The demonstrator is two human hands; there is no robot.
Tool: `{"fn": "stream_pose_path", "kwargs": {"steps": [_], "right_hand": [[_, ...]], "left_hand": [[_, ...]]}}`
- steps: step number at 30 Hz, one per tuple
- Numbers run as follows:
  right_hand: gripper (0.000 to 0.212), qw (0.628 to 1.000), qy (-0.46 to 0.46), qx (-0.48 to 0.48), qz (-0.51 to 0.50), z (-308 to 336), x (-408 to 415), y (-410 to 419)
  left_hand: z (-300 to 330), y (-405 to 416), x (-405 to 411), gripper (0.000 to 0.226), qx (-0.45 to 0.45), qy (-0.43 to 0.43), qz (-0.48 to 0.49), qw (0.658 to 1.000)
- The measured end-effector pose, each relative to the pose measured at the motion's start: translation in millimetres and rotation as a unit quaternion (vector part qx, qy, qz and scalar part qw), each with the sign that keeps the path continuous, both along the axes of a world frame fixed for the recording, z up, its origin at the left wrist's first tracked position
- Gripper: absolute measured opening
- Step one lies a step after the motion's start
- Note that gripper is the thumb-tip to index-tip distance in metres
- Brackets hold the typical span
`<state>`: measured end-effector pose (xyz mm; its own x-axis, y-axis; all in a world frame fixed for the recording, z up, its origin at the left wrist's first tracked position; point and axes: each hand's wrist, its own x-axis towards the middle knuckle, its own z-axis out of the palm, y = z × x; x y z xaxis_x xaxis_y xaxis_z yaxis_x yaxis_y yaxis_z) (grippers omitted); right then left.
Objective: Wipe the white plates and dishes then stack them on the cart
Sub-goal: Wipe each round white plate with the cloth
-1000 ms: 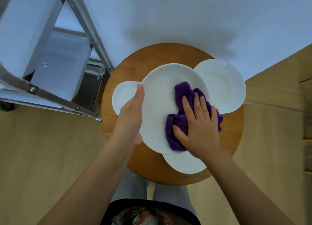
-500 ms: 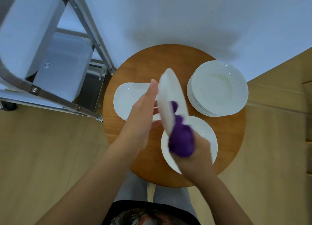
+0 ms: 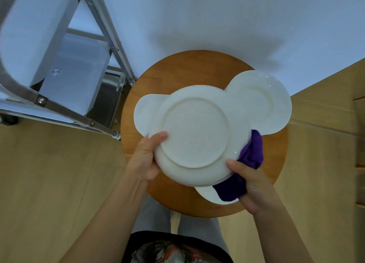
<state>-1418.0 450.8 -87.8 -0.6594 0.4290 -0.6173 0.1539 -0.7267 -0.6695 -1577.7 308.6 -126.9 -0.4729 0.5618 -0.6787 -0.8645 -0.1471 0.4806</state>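
I hold a white plate [image 3: 195, 132] upside down above the round wooden table [image 3: 185, 69], its foot ring facing me. My left hand [image 3: 145, 158] grips its lower left rim. My right hand [image 3: 250, 183] holds a purple cloth [image 3: 251, 152] against the plate's lower right rim; part of the cloth is hidden beneath the plate. A stack of white plates [image 3: 266, 100] sits at the table's right. An oblong white dish [image 3: 145, 114] lies at the left. Another white plate [image 3: 207, 194] peeks out below the held one.
A metal cart [image 3: 65, 69] with shelves and slanted frame bars stands to the left of the table, against a white wall. Light wooden floor surrounds the table. Wooden furniture edges show at the far right [image 3: 358, 136].
The plate was face up with my right hand wiping it, then tipped on edge, and now it is turned bottom up. The cloth has moved to the lower right rim.
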Motion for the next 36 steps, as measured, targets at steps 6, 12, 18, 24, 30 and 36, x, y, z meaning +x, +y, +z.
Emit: {"fn": "stream_pose_path", "kwargs": {"steps": [6, 12, 18, 24, 30, 36], "right_hand": [[0.058, 0.972, -0.081, 0.221, 0.001, 5.7, -15.0, 23.5], [0.124, 0.746, -0.034, 0.565, 0.35, 41.8, -57.0, 43.0], [0.11, 0.603, 0.001, 0.631, 0.488, 47.2, -85.1, 50.0], [0.106, 0.553, 0.043, 0.696, 0.456, 41.6, -79.6, 42.7], [0.103, 0.788, 0.048, 0.532, 0.308, 32.1, -60.7, 58.8], [0.093, 0.913, 0.016, 0.396, 0.096, 12.2, -46.8, 39.2]], "left_hand": [[22.0, -9.3, -28.9, 0.088, -0.058, 0.125, -0.015, 0.99], [52.1, -4.5, -39.7, 0.067, -0.171, 0.357, -0.199, 0.897], [67.2, 2.1, -41.8, 0.056, -0.123, 0.408, -0.35, 0.834], [78.7, 7.4, -39.2, 0.043, -0.157, 0.511, -0.422, 0.733], [92.3, -0.1, -46.9, 0.053, -0.12, 0.508, -0.32, 0.79], [75.8, -2.1, -44.3, 0.059, -0.049, 0.385, -0.222, 0.895]]}}
